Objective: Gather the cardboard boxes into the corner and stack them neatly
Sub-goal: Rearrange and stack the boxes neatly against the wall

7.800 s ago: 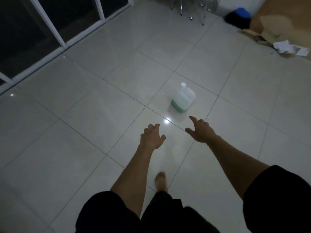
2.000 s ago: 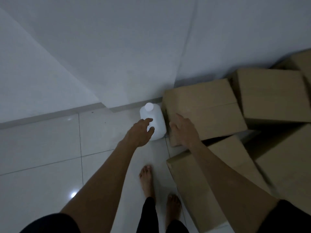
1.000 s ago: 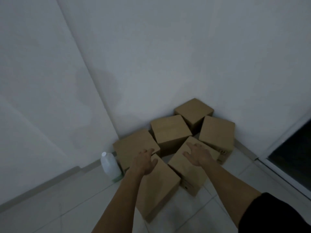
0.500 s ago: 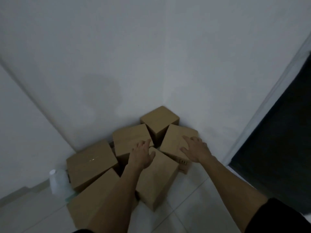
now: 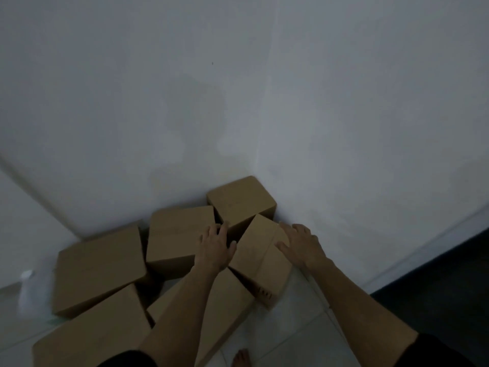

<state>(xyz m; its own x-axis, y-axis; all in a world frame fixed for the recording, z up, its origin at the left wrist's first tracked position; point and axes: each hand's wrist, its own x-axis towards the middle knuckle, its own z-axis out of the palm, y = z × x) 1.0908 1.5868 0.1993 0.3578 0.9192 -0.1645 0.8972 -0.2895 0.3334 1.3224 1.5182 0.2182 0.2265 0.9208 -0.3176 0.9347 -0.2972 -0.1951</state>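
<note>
Several brown cardboard boxes lie loosely on the floor in the room's corner. One box [image 5: 240, 202] sits right in the corner, and two more [image 5: 177, 234] [image 5: 98, 266] follow the left wall. A box turned at an angle [image 5: 262, 260] lies by the right wall. My left hand [image 5: 214, 250] rests at this box's left edge with its fingers spread. My right hand [image 5: 301, 245] lies on its right edge, thumb on the top face. Two nearer boxes [image 5: 92, 337] [image 5: 227, 300] are partly hidden under my left forearm.
A white plastic bottle [image 5: 25, 290] stands blurred by the left wall, beside the boxes. A dark doorway [image 5: 449, 287] opens at the right. My bare foot [image 5: 240, 358] is on the pale tiled floor [image 5: 299, 335] in front of the boxes.
The view has swung closer to the corner. My left hand has moved from the front box to the left edge of the angled box, and my right hand has settled on its right edge.
</note>
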